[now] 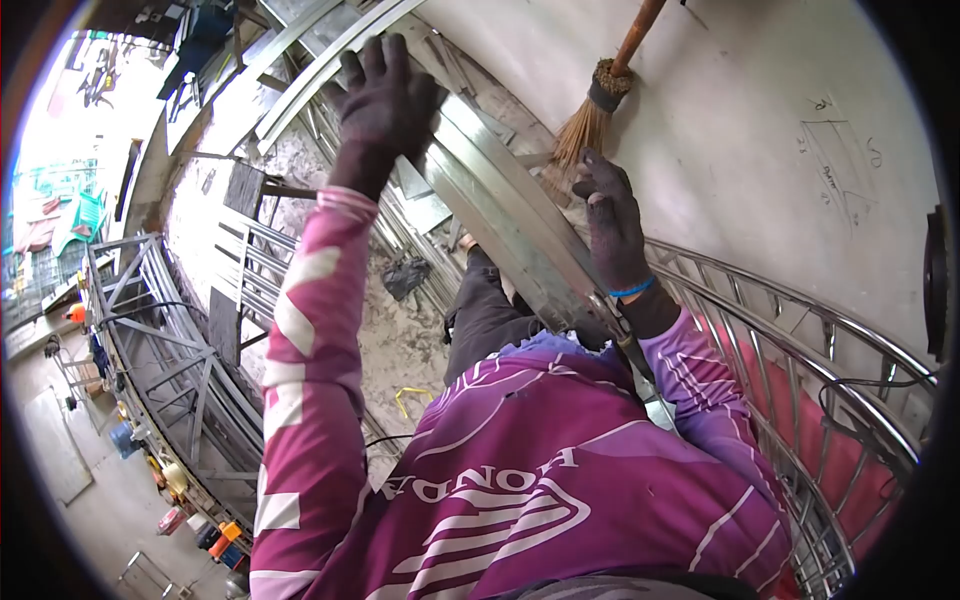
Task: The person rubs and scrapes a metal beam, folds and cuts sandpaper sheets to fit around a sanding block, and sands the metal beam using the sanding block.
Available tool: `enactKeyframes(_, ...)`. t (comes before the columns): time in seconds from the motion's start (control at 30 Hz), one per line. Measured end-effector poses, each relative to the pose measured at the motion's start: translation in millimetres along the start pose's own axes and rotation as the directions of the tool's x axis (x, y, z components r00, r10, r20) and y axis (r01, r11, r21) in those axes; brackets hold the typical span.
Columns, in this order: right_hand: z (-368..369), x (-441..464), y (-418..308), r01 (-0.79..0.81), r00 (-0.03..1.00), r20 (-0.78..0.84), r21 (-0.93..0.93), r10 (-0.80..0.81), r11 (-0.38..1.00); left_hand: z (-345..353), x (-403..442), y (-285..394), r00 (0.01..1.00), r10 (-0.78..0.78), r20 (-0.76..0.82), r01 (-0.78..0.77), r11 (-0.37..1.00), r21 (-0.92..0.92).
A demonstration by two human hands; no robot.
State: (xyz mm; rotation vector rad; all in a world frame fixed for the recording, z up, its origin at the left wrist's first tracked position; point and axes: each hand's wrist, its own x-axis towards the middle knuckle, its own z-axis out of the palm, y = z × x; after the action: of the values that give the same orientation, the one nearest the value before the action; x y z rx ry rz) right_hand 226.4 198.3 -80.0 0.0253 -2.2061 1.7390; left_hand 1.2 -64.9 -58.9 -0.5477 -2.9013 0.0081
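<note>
Dark-gloved left hand [390, 110], fingers spread, by ridged shiny metal channel [503, 213]; right hand [612, 215] curled, grip unclear.

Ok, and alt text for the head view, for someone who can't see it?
A person's dark-gloved left hand is over, and right hand beside, a long metal channel slanting toward their maroon shirt. A straw broom is by the pale wall; a shiny metal railing lies at picture right.

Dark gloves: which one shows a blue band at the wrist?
The right glove has this blue band at its wrist; the left glove shows none.
</note>
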Motion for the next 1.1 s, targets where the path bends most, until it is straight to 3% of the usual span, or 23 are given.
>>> enactKeyframes(0.03,-0.4,0.8,1.6,0.002,1.000,-0.004,0.007,-0.002,1.000,-4.9,-11.8,15.9,0.999,0.049,0.012,-0.050,0.991,0.123)
enactKeyframes(0.07,-1.3,0.4,4.0,0.004,1.000,0.006,0.007,-0.004,1.000,-13.8,-33.4,34.8,0.990,0.139,0.008,-0.139,0.984,0.115)
enactKeyframes(0.13,1.2,-1.5,3.4,0.004,1.000,0.016,0.016,-0.004,1.000,-21.5,-78.5,82.1,0.961,0.180,-0.208,-0.207,0.972,-0.114)
enactKeyframes(0.17,2.5,-1.7,-0.3,-0.011,1.000,0.022,0.049,0.010,0.999,-54.1,-101.9,110.9,0.986,0.165,-0.006,-0.163,0.969,-0.188)
enactKeyframes(0.23,5.8,-2.5,-3.4,-0.025,0.999,0.037,0.077,0.023,0.997,-79.4,-143.4,148.2,0.961,0.231,0.149,-0.175,0.932,-0.319)
enactKeyframes(0.27,6.7,-2.9,-3.6,-0.026,0.999,0.034,0.087,0.023,0.996,-77.2,-163.4,157.2,0.956,0.285,0.066,-0.246,0.907,-0.342)
enactKeyframes(0.37,5.1,-2.4,0.7,-0.039,0.998,0.059,0.072,0.035,0.997,-75.4,-159.1,141.3,0.959,0.281,0.037,-0.246,0.891,-0.382)
enactKeyframes(0.4,2.7,-3.5,2.2,-0.050,0.996,0.080,0.048,0.046,0.998,-80.7,-131.3,126.9,0.954,0.217,0.205,-0.154,0.946,-0.284)
enactKeyframes(0.47,1.8,-0.8,2.7,-0.059,0.995,0.077,0.014,0.058,0.998,-40.2,-85.0,72.9,0.983,0.178,-0.039,-0.180,0.982,-0.062)
enactKeyframes(0.5,1.9,-0.3,2.6,-0.065,0.995,0.070,-0.011,0.066,0.998,-16.9,-60.6,42.4,0.955,0.185,-0.232,-0.179,0.983,0.048)
enactKeyframes(0.57,1.8,0.0,2.8,-0.067,0.996,0.061,-0.025,0.069,0.997,3.5,-13.5,-11.8,0.985,0.106,-0.139,-0.081,0.981,0.177)
enactKeyframes(0.63,1.9,-1.1,1.2,-0.075,0.996,0.040,-0.035,0.077,0.997,-9.0,13.0,-37.2,0.980,0.102,0.173,-0.122,0.987,0.108)
enactKeyframes(0.67,1.7,0.0,-1.4,-0.075,0.997,0.035,-0.028,0.076,0.997,8.1,12.8,-33.5,0.999,-0.015,0.037,0.019,0.996,-0.088)
enactKeyframes(0.7,0.0,0.8,-1.7,-0.072,0.997,0.026,-0.020,0.072,0.997,-13.4,6.7,-14.3,0.972,0.097,0.213,-0.117,0.989,0.085)
enactKeyframes(0.77,-4.4,0.4,5.6,-0.054,0.998,0.022,-0.049,0.055,0.997,-22.2,-29.9,36.5,0.989,0.137,0.057,-0.143,0.981,0.131)
enactKeyframes(0.83,-3.2,-1.4,4.9,-0.038,0.999,0.032,-0.069,0.040,0.997,-30.7,-79.0,94.1,0.983,0.184,-0.012,-0.184,0.976,-0.112)
enactKeyframes(0.9,2.3,2.2,-2.6,-0.026,0.999,-0.019,0.005,0.026,1.000,-64.6,-129.0,146.9,0.955,0.290,0.061,-0.267,0.932,-0.246)
enactKeyframes(1.0,6.6,-0.7,7.4,0.045,0.998,-0.054,0.060,-0.042,0.997,-71.3,-136.3,147.3,0.944,0.327,0.045,-0.295,0.896,-0.331)
enactKeyframes(1.1,1.7,-0.6,6.1,0.021,1.000,-0.016,-0.002,-0.021,1.000,-43.3,-69.7,82.1,0.983,0.185,0.006,-0.184,0.980,-0.080)
